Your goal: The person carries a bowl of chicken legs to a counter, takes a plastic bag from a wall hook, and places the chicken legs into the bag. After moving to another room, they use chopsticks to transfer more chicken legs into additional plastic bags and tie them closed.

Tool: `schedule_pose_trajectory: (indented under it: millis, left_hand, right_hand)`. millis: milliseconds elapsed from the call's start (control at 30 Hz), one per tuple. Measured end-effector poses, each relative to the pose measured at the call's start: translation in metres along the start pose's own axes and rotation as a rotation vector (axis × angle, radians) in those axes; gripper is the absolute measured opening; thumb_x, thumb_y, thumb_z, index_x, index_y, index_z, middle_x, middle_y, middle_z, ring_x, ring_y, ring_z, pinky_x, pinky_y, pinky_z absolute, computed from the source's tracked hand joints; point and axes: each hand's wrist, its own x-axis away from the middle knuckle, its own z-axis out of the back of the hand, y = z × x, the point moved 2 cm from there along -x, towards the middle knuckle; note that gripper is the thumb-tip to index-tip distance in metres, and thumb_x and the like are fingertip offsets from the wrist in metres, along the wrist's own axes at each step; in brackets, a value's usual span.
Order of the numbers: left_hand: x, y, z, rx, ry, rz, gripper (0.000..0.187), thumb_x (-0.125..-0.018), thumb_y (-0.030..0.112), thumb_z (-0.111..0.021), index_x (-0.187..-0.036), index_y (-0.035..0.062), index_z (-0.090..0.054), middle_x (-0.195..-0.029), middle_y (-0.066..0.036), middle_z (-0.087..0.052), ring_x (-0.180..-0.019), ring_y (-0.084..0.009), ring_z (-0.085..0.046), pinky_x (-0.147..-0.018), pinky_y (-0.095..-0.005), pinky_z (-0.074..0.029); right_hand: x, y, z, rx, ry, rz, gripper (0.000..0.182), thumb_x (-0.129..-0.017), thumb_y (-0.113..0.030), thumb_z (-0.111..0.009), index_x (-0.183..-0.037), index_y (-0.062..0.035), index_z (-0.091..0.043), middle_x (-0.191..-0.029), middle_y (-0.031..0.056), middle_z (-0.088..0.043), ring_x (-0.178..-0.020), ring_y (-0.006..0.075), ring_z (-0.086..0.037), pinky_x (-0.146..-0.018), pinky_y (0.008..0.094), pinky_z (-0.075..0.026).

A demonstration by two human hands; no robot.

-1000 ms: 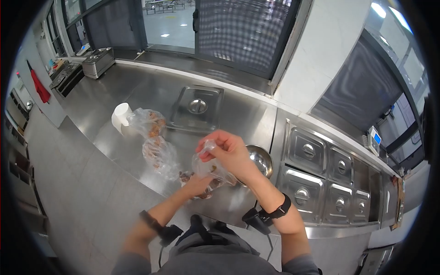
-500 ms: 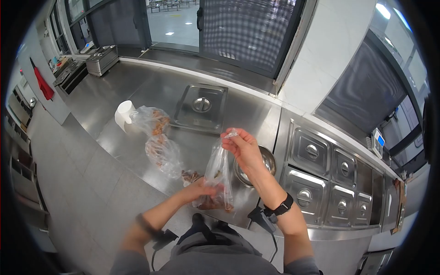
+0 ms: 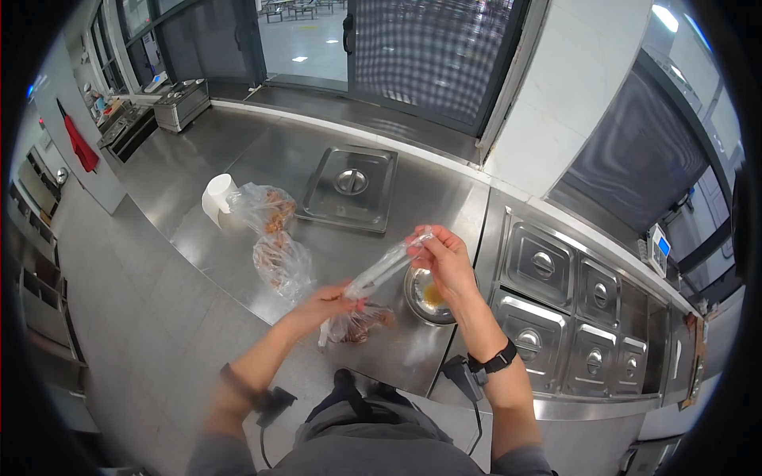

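A clear plastic bag (image 3: 359,324) with reddish-brown pieces in its bottom is held near the counter's front edge. My left hand (image 3: 327,305) is closed round the bag's neck just above the contents. Up and to the right, my right hand (image 3: 436,252) pinches the top end, so the neck is stretched slantwise between both hands. Just beside my right hand, partly behind it, stands a round metal bowl (image 3: 419,300) with some yellowish liquid. Two more filled bags, an upper one (image 3: 274,208) and a lower one (image 3: 282,266), lie to the left.
A white roll (image 3: 218,198) stands at the left of the bags on the steel counter (image 3: 262,151). Behind my hands lies a lidded steel pan (image 3: 349,184). Several lidded pans (image 3: 540,262) are set into the counter at the right, with a scale (image 3: 658,247) behind them.
My left hand has moved up from the bag's lower part to its neck. My right hand has shifted slightly right and down. The neck is now gathered narrow and slanted, and more of the bowl shows.
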Motion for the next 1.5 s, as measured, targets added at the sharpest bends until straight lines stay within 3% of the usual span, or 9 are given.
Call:
schedule_pose_trajectory:
  millis: [100,200,400,600,700,933,1067,1300,1500]
  left_hand:
    - [0.004,0.018,0.006,-0.144,0.029,-0.102,0.011,-0.079,0.014,-0.058,-0.084,0.0040,-0.059,-0.119,-0.004,-0.042,-0.114,-0.0178,-0.036,-0.096,-0.0299,-0.025]
    - [-0.001,0.028,0.009,-0.830,0.063,-0.371,0.013,-0.075,0.015,-0.062,-0.084,0.0063,-0.060,-0.118,-0.006,-0.039,-0.112,-0.0235,-0.036,-0.093,-0.0338,-0.028]
    - [0.005,0.053,-0.003,-1.437,0.443,-0.306,0.012,-0.069,0.008,-0.065,-0.081,0.0069,-0.063,-0.098,-0.007,-0.050,-0.089,-0.0242,-0.047,-0.076,-0.0347,-0.037]
    - [-0.002,0.050,0.011,-0.923,0.748,-0.462,0.013,-0.071,-0.001,-0.060,-0.081,0.0064,-0.063,-0.070,-0.006,-0.056,-0.055,-0.0145,-0.053,-0.051,-0.0257,-0.042]
    - [-0.002,0.044,0.003,-0.593,0.719,-0.467,0.014,-0.073,-0.004,-0.057,-0.083,0.0039,-0.062,-0.075,-0.003,-0.059,-0.062,-0.0100,-0.055,-0.056,-0.0236,-0.044]
    - [0.006,0.051,-0.050,0.039,0.207,-0.332,0.005,-0.075,-0.003,-0.058,-0.079,0.0003,-0.059,-0.081,-0.004,-0.059,-0.074,-0.0098,-0.056,-0.067,-0.0220,-0.044]
    - [0.011,0.058,-0.075,-0.552,-0.026,-0.413,0.009,-0.071,-0.003,-0.061,-0.077,0.0034,-0.062,-0.080,-0.004,-0.057,-0.077,-0.0122,-0.053,-0.068,-0.0241,-0.042]
    - [-0.002,-0.026,-0.058,-0.399,0.318,-0.174,0.005,-0.075,0.000,-0.058,-0.079,0.0031,-0.060,-0.086,-0.001,-0.053,-0.069,-0.0076,-0.050,-0.060,-0.0196,-0.042]
    - [-0.019,-0.054,-0.068,-0.029,0.266,-0.075,0.004,-0.083,0.002,-0.050,-0.086,0.0043,-0.049,-0.081,-0.001,-0.054,-0.067,-0.0059,-0.050,-0.055,-0.0192,-0.043]
  right_hand:
    - [0.003,0.013,0.021,0.106,0.053,-0.007,0.013,-0.087,-0.013,-0.049,-0.093,-0.0037,-0.056,-0.084,0.0063,-0.062,-0.071,0.0100,-0.059,-0.058,0.0212,-0.049]
    - [0.009,0.029,0.036,0.086,0.110,-0.051,0.012,-0.086,-0.012,-0.049,-0.093,-0.0051,-0.057,-0.082,0.0026,-0.062,-0.071,0.0080,-0.058,-0.057,0.0198,-0.047]
    - [0.018,0.059,0.049,-0.058,0.104,-0.084,0.011,-0.085,-0.008,-0.050,-0.093,-0.0054,-0.057,-0.081,0.0016,-0.061,-0.067,0.0064,-0.056,-0.055,0.0183,-0.046]
    - [0.052,0.104,0.039,-0.476,-0.017,-0.309,0.014,-0.083,-0.006,-0.052,-0.097,-0.0033,-0.055,-0.088,0.0073,-0.062,-0.070,0.0086,-0.058,-0.060,0.0201,-0.050]
    - [0.078,0.156,0.021,-0.652,-0.167,-0.540,0.019,-0.083,-0.006,-0.053,-0.102,-0.0037,-0.051,-0.094,0.0094,-0.060,-0.076,0.0121,-0.059,-0.065,0.0226,-0.052]
    - [0.056,0.154,0.000,-1.030,-0.483,-0.579,0.017,-0.084,-0.009,-0.051,-0.100,-0.0029,-0.051,-0.093,0.0067,-0.058,-0.081,0.0149,-0.059,-0.071,0.0238,-0.050]
    - [0.023,0.105,0.031,-0.360,-0.424,-0.360,0.015,-0.082,-0.012,-0.054,-0.094,-0.0035,-0.055,-0.091,0.0047,-0.059,-0.080,0.0148,-0.059,-0.073,0.0260,-0.049]
    - [0.081,0.045,0.028,0.903,-0.346,0.202,0.014,-0.078,-0.009,-0.057,-0.091,-0.0068,-0.057,-0.075,0.0038,-0.060,-0.071,0.0124,-0.059,-0.063,0.0270,-0.047]
    - [0.099,0.080,0.039,0.870,-0.295,0.151,0.013,-0.076,-0.009,-0.059,-0.088,-0.0044,-0.056,-0.080,0.0083,-0.061,-0.072,0.0167,-0.061,-0.062,0.0275,-0.047]
